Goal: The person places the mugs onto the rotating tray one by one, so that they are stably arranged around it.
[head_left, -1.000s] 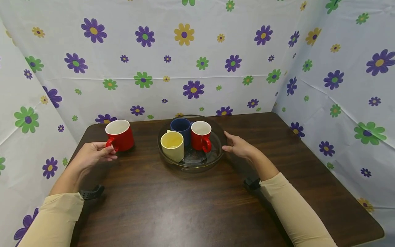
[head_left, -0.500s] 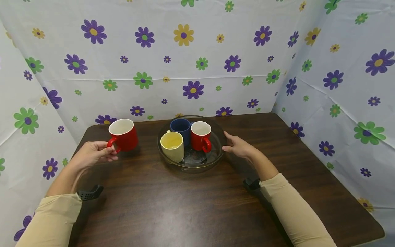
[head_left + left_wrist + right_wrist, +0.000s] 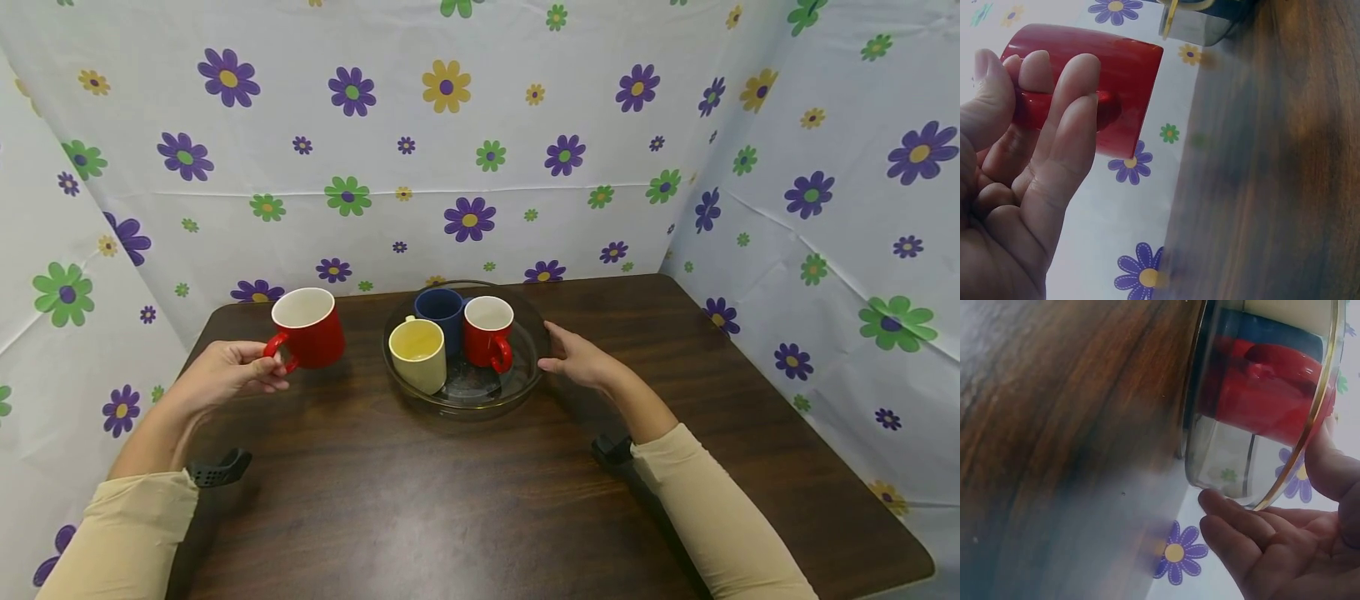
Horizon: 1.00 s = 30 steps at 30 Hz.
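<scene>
My left hand (image 3: 236, 371) pinches the handle of a red mug (image 3: 315, 337) with a white inside. The mug hangs upright, and the left wrist view shows a gap between its base and the table. A clear, dark-tinted glass bowl (image 3: 468, 397) stands at mid-table, right of this mug. In it are a yellow mug (image 3: 420, 367), a blue mug (image 3: 444, 310) and a second red mug (image 3: 483, 337). My right hand (image 3: 585, 358) rests its fingertips against the bowl's right side, fingers fairly straight. The right wrist view shows its thumb (image 3: 1329, 462) near the gold-edged rim.
The dark wooden table (image 3: 420, 508) has its back edge close behind the bowl. A white flowered sheet (image 3: 420, 167) hangs at the back and on both sides. Each wrist wears a black strap, one of them the left strap (image 3: 219, 468).
The left hand's red mug has swung slightly to the right, toward the bowl, and its handle now shows more clearly. My right hand and the bowl stay where they were.
</scene>
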Tool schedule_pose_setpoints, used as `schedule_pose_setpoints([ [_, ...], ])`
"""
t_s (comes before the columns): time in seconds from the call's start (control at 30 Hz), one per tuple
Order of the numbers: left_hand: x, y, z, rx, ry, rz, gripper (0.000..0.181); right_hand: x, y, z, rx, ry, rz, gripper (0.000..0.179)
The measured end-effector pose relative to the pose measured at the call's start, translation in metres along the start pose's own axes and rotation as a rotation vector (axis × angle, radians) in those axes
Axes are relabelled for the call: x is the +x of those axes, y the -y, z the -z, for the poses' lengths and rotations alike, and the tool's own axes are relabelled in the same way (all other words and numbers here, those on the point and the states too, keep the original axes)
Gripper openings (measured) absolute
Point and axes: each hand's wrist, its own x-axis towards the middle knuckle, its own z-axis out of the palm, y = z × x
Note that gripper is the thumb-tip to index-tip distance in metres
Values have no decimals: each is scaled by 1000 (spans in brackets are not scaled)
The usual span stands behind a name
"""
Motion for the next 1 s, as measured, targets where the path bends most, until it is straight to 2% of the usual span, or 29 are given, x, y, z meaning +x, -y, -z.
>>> schedule_pose_setpoints([
  [0.33,-4,-10,-4,66,8,7,38,-4,3,-2,-36,23,-52,94],
  [0.47,-5,-14,-4,64,26,-15,35,-4,4,-2,-54,37,-62,101],
  [0.67,-6,-18,-5,54,58,-80,23,-5,5,-2,-54,47,-66,109],
  [0.83,-6,-20,-6,39,80,-113,17,-3,3,3,-51,36,-35,108],
  [1.0,-5,-24,-9,13,107,-138,13,1,-1,11,-55,26,26,98],
])
